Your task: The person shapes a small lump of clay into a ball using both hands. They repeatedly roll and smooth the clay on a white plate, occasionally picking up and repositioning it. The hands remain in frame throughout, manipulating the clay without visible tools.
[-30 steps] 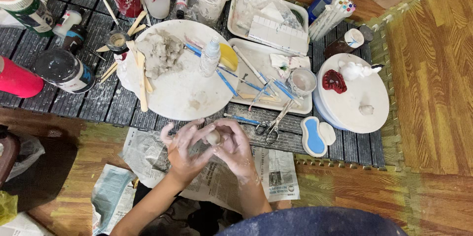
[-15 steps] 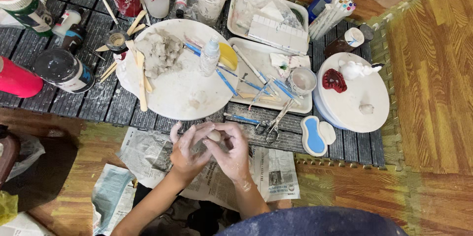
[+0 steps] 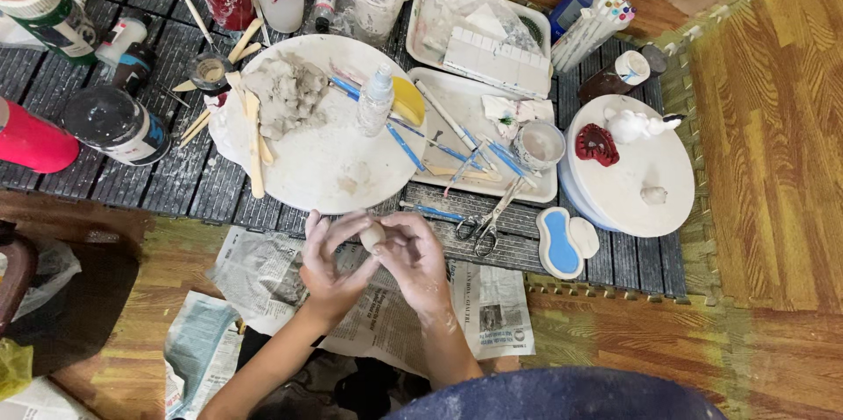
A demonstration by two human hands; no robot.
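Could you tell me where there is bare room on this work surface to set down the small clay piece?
The near half of the big round board is bare, below the grey clay heap. The white turntable is mostly free around the red piece. Crowded: the far row of jars, and the tray with brushes. Both hands cradle the clay piece.

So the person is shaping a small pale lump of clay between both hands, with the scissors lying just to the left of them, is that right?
Not quite: in the head view the scissors lie to the right of the hands. The left hand and right hand do shape the small pale lump of clay.
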